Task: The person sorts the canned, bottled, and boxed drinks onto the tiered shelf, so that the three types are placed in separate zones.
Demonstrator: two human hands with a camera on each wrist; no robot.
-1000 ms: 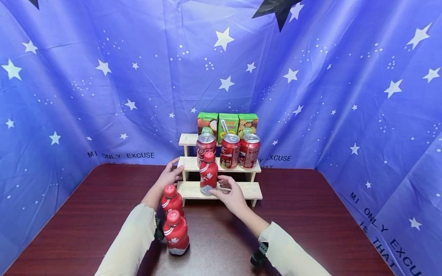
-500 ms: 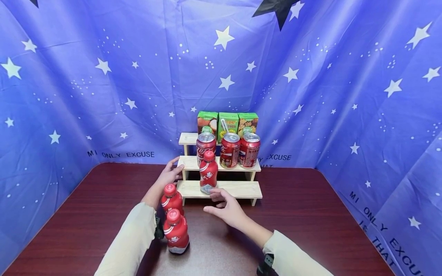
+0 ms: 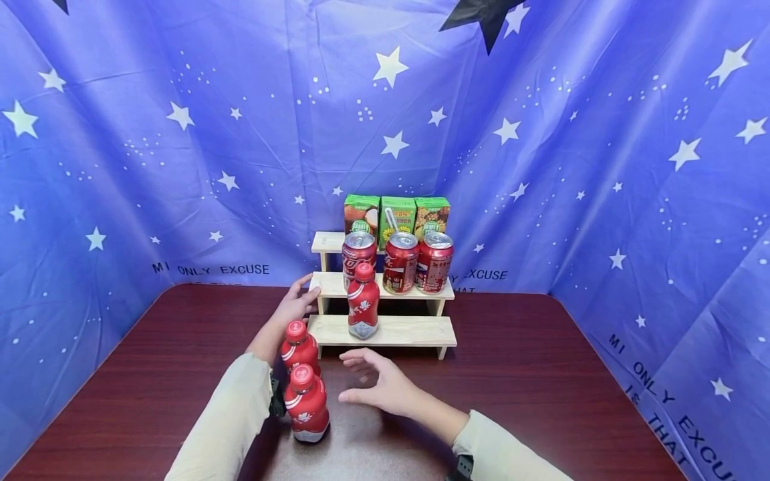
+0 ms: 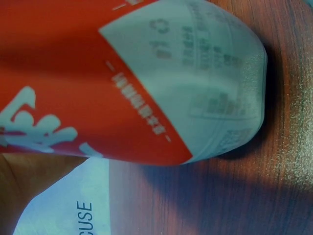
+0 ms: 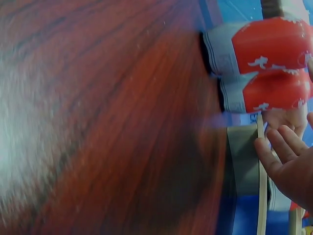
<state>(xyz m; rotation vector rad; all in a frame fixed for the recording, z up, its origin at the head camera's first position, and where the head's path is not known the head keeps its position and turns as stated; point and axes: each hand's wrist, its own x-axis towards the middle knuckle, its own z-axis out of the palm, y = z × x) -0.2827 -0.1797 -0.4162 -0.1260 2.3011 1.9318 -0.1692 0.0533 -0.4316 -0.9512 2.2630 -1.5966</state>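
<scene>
My left hand [image 3: 295,308] holds the left end of the middle step of a small wooden stepped shelf [image 3: 415,331]. On its lowest step a red drink bottle [image 3: 363,304] stands upright, towards the left. Two more red bottles stand on the table beside my left forearm, a nearer bottle [image 3: 307,407] and a farther bottle [image 3: 299,349] partly behind it. My right hand [image 3: 388,387] hovers over the table between these bottles and the shelf, fingers spread and holding nothing. A bottle [image 4: 146,83] fills much of the left wrist view, while the right hand's fingers [image 5: 281,147] show at the right wrist view's edge.
Three red cans [image 3: 401,264] stand on the middle step. Behind them, three green juice cartons [image 3: 398,217] line the top step. The dark red wooden table [image 3: 511,381] ends at blue star-printed cloth [image 3: 271,133] behind and at both sides.
My right hand has let go of the bottle on the lowest step and drawn back towards the nearer bottles. The left hand stays at the shelf's end.
</scene>
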